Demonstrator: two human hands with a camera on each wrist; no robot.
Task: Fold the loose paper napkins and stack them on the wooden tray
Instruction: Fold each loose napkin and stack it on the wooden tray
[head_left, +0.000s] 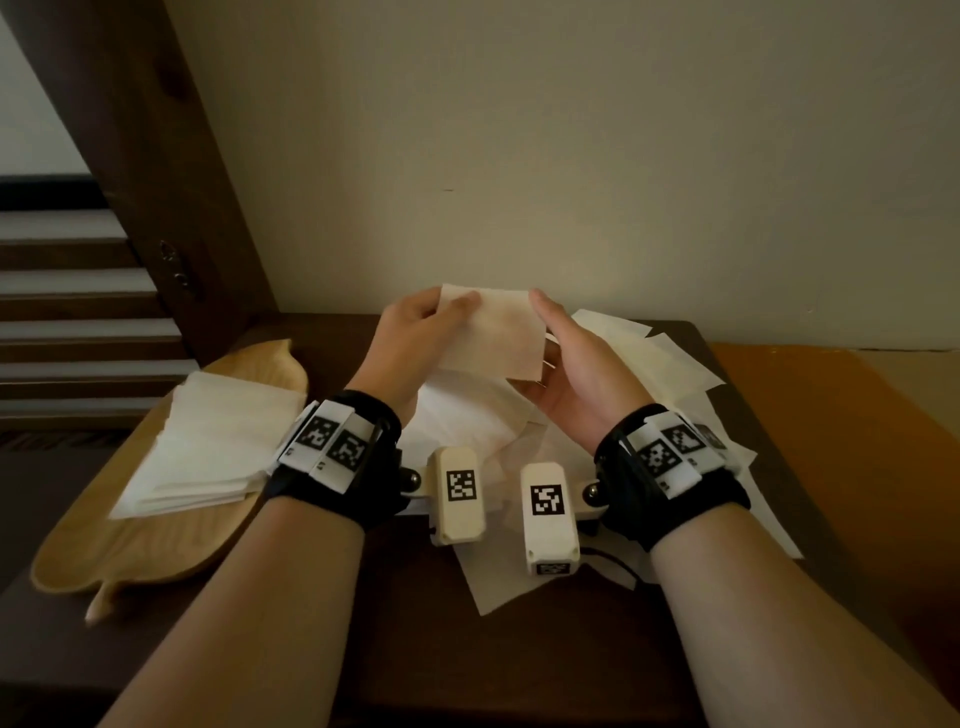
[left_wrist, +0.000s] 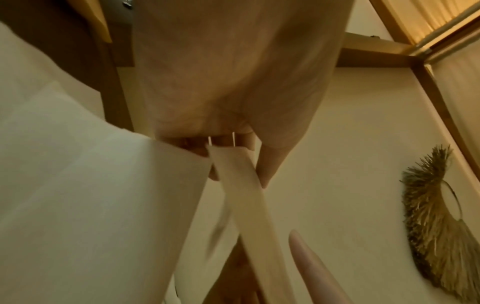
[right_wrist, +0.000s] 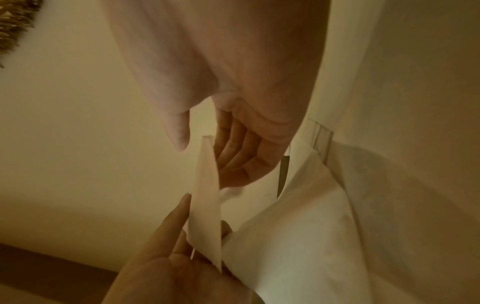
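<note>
A folded paper napkin (head_left: 493, 332) is held up in the air above the middle of the dark wooden table (head_left: 322, 338), between both hands. It is a pale cream rectangle, thin enough that light shows through it with a faint warm tint, its edges straight and its corners sharp. The left hand (head_left: 415, 332) pinches the napkin's upper left corner, thumb on the near face and fingers behind. The right hand (head_left: 576, 364) cups the right edge: its thumb lies along the upper right corner and its fingers support the lower right corner from behind. In the right wrist view the napkin (right_wrist: 205, 197) shows edge-on as a narrow strip, with the thumb standing a little off it, so whether that hand truly pinches the paper cannot be told.

Under the hands, loose paper napkins (head_left: 644, 353) lie unfolded and overlapping in a crumpled heap that spreads toward the table's right edge and far right corner. At the left edge sits the leaf-shaped wooden tray (head_left: 104, 540), carrying a stack of folded napkins (head_left: 208, 441), white, square and slightly fanned.
</note>
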